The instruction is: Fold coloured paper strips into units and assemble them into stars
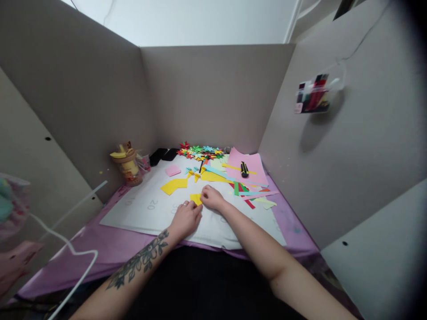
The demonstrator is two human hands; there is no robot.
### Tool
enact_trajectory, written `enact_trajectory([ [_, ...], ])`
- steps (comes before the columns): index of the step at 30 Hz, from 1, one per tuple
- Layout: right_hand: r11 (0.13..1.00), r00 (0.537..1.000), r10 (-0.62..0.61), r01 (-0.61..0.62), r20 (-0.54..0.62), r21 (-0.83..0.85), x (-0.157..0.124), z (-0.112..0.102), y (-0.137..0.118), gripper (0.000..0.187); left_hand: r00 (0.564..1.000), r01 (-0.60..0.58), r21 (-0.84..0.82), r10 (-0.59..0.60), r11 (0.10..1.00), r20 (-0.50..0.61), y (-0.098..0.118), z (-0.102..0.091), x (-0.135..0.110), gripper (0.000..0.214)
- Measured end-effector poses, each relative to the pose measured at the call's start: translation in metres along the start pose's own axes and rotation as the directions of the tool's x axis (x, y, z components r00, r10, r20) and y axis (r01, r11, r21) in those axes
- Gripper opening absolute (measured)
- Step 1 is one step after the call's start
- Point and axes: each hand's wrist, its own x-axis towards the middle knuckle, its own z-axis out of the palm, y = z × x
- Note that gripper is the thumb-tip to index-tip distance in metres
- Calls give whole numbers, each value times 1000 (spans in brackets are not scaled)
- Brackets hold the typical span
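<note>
A small yellow piece of paper (pixel 195 198) lies between my hands on the white sheet. My left hand (pixel 187 218), fingers bent and close together, holds its lower edge down. At the paper's right edge, my right hand (pixel 211 197) is closed in a pinch; its fingertips are partly hidden. Just beyond are small yellow and blue folded paper pieces (pixel 193 174). A larger bent yellow paper (pixel 174 186) lies to the left, with a pink paper square (pixel 173 170) behind it.
Several colourful folded paper stars (pixel 200 152) are heaped at the back. A black-and-yellow utility knife (pixel 244 170) rests on pink paper (pixel 253 162), near loose paper strips (pixel 247 194). Grey panels (pixel 216 89) enclose the table. A cup (pixel 130 168) stands at left, near dark flat objects (pixel 163 155).
</note>
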Motion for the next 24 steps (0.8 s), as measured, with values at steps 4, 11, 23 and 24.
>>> enact_trajectory([
  [4,1000,1000,2,-2,1,-20,-1,0,-1,11,1000,14,33,-15,999,22,2,-1,1,26],
  [11,999,1000,-14,13,-12,-32,-7,-6,-3,12,998,33,75,-37,997,53,4,-2,2,28],
  [23,997,979,-56,64,-195,35,-10,-9,9,21,998,48,44,-50,998,32,5,-3,0,26],
  [24,992,978,-110,120,-177,48,-12,-10,8,24,998,57,42,-58,998,24,5,-3,0,26],
])
